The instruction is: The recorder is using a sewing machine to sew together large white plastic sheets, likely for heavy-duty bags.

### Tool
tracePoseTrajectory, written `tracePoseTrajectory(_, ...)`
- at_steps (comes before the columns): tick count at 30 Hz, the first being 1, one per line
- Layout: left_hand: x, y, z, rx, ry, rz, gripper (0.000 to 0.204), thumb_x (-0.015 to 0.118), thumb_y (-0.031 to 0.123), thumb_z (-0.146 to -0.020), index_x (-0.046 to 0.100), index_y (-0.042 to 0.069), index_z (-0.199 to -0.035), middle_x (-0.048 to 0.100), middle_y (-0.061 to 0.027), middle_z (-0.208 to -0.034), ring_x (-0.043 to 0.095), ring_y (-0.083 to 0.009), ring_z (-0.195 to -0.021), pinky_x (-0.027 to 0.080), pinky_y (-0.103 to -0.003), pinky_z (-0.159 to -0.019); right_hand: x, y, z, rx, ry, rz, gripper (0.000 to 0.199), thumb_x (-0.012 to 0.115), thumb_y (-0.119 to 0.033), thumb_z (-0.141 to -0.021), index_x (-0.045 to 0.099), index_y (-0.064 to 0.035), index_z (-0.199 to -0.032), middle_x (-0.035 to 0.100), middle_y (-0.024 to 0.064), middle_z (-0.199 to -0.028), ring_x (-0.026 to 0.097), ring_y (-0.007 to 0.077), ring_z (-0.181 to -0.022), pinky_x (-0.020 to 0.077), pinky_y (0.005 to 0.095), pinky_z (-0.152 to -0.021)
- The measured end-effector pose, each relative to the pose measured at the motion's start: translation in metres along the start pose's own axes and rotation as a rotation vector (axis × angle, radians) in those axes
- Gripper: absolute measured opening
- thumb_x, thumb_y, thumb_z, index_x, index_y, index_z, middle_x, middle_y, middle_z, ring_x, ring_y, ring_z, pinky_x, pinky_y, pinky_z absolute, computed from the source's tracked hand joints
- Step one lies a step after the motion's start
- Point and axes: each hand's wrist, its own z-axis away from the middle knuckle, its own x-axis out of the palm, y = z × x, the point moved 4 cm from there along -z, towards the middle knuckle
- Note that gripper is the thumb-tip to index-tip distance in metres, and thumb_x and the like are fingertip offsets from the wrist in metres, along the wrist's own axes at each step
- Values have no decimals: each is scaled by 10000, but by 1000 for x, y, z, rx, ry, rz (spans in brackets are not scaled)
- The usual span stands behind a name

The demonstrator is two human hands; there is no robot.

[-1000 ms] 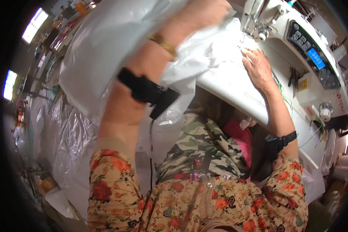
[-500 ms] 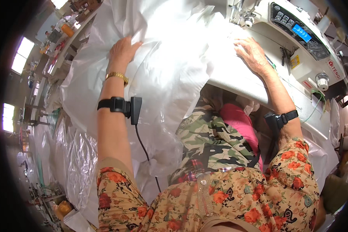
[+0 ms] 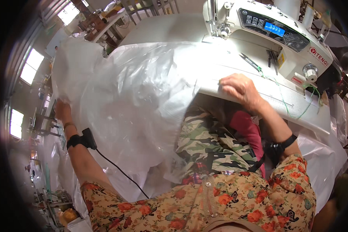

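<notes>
At the near edge of the sewing table (image 3: pixel 297 112), in the head view, the right hand (image 3: pixel 241 89) lies palm down, its fingers loosely curled and pressed on the table edge where the clear plastic sheet (image 3: pixel 139 100) runs across the white surface; it pins rather than pinches. The sheet billows from the machine bed toward the left, covering most of the centre of the view and spilling down over the camouflage-patterned lap (image 3: pixel 208 143). Far out on the left, the left hand (image 3: pixel 61 110) is at the sheet's outer edge with the arm stretched full; its fingers are partly hidden behind the plastic, so whether they grip or merely rest against it cannot be told. A black wrist strap (image 3: pixel 79 140) with a trailing cable sits on that forearm. The sewing machine (image 3: pixel 274 34) stands at the far right, its needle area (image 3: pixel 222 31) just beyond the sheet; scissors (image 3: pixel 249 61) lie on the bed near it. Judged from this layout, the step in hand is spreading and straightening the sheet. The next move calls for keeping tension between both hands while the edge is aligned toward the needle, without snagging on the scissors.
</notes>
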Motion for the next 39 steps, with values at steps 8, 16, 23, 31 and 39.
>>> tracePoseTrajectory(8,-75,270,189,1010,155,913,249,636,121,-944,684,43,-1176,694,-163,-1189,662,-293,-1114,516,-355,-928,141,-74,45,803,63,-756,492,715,-344,-903,615,51,-1178,670,174,-1112,661,239,-988,520,365,-858)
tracePoseTrajectory(16,21,324,241,943,-169,611,456,524,401,-1002,621,65,-1295,570,-151,-1399,528,-327,-1283,417,-467,-1058,172,-69,42,1054,-309,-831,383,643,-290,-905,700,70,-1023,679,100,-815,625,157,-817,503,343,-770)
tracePoseTrajectory(23,33,315,230,922,-273,625,470,533,398,-994,613,63,-1315,565,-159,-1413,506,-325,-1318,380,-478,-1099,103,-98,84,828,-456,-1154,330,600,-236,-921,669,37,-1094,663,51,-916,586,122,-831,468,294,-756)
tracePoseTrajectory(31,-89,296,371,1049,-199,934,216,740,197,-823,672,31,-943,647,-132,-1033,600,-279,-1040,421,-452,-913,136,-90,99,953,-156,-1196,286,610,-296,-995,679,-19,-1012,613,-30,-844,509,57,-732,406,251,-681)
tracePoseTrajectory(39,-117,266,432,1111,-84,834,86,687,75,-850,625,42,-901,604,-66,-945,575,-260,-968,372,-423,-985,135,-106,100,971,-55,-1162,321,582,-234,-990,642,38,-1148,669,21,-927,587,81,-797,479,260,-715)
